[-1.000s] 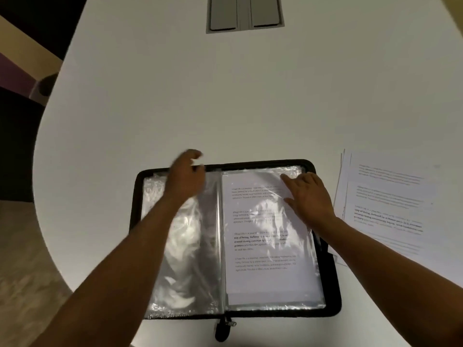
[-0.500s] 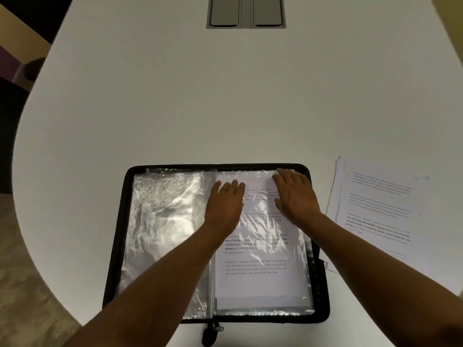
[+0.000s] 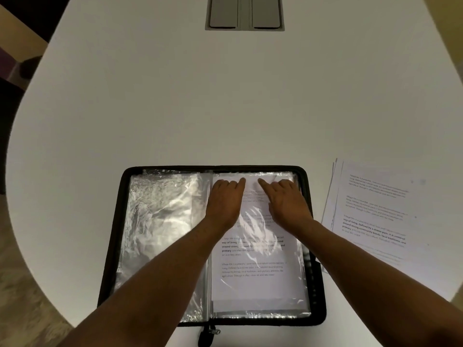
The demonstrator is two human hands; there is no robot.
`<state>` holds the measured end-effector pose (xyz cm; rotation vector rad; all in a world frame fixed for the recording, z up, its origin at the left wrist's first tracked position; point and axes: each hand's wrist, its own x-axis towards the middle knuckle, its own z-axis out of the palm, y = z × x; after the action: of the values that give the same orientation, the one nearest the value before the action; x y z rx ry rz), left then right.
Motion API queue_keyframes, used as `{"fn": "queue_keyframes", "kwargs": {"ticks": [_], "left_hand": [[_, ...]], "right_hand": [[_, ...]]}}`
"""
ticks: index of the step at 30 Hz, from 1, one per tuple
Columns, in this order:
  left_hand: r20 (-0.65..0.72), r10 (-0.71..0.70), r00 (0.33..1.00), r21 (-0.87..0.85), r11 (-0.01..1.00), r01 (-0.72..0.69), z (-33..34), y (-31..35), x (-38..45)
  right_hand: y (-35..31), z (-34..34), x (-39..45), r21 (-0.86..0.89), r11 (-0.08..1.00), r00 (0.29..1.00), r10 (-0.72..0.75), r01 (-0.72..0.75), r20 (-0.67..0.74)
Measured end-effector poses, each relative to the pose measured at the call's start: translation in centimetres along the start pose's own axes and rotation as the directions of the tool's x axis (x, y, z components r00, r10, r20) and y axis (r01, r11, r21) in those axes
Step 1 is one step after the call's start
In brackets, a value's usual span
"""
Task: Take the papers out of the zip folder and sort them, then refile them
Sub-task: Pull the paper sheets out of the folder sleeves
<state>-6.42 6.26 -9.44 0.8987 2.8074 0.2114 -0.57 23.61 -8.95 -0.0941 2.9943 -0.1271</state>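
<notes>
Zip folder (image 3: 120,236) open flat on white table (image 3: 225,108), near edge. Left hand (image 3: 223,199) and right hand (image 3: 285,199) both on top of right-page plastic sleeve (image 3: 258,284), printed sheet inside. Fingers mostly straight, pressing; index tips at sleeve's top opening, pinch or not: cannot tell. Text under hands hidden, glare blurs rest. Left sleeves (image 3: 160,221) crinkled, contents unclear. Loose papers (image 3: 375,211) right of folder, cut off by frame edge. Zip pull (image 3: 208,334) partly cropped at bottom.

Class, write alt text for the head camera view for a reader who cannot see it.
Both hands, left hand and right hand, rest near the top of a printed page in a clear sleeve inside an open black zip folder. Loose papers lie to its right on a white table.
</notes>
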Motion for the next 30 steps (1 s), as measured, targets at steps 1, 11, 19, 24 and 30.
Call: {"fn": "queue_keyframes", "kwargs": {"ticks": [1,11,19,24,30], "left_hand": [[-0.01,-0.019,1.0,-0.034,0.999,0.018,0.0,-0.1,0.2],[-0.012,0.156,0.988,-0.142,0.978,-0.156,-1.4,-1.3,0.5],[0.008,0.158,0.987,-0.163,0.974,-0.155,-2.2,-0.8,0.6],[0.042,0.133,0.99,-0.196,0.973,-0.122,-2.6,-0.3,0.7],[0.076,0.13,0.989,-0.185,0.976,-0.114,-2.7,-0.1,0.6]], "right_hand": [[-0.2,-0.4,0.2,0.009,1.0,0.999,-0.022,0.022,0.034],[-0.6,-4.9,2.1,0.047,0.924,0.917,-0.381,0.378,0.118],[0.6,-8.1,6.8,-0.206,0.97,0.958,-0.066,0.127,0.279],[0.2,-8.1,9.2,-0.216,0.975,0.883,0.06,0.048,0.465],[-1.3,-7.6,10.2,-0.26,0.965,0.808,0.126,0.035,0.576]]}}
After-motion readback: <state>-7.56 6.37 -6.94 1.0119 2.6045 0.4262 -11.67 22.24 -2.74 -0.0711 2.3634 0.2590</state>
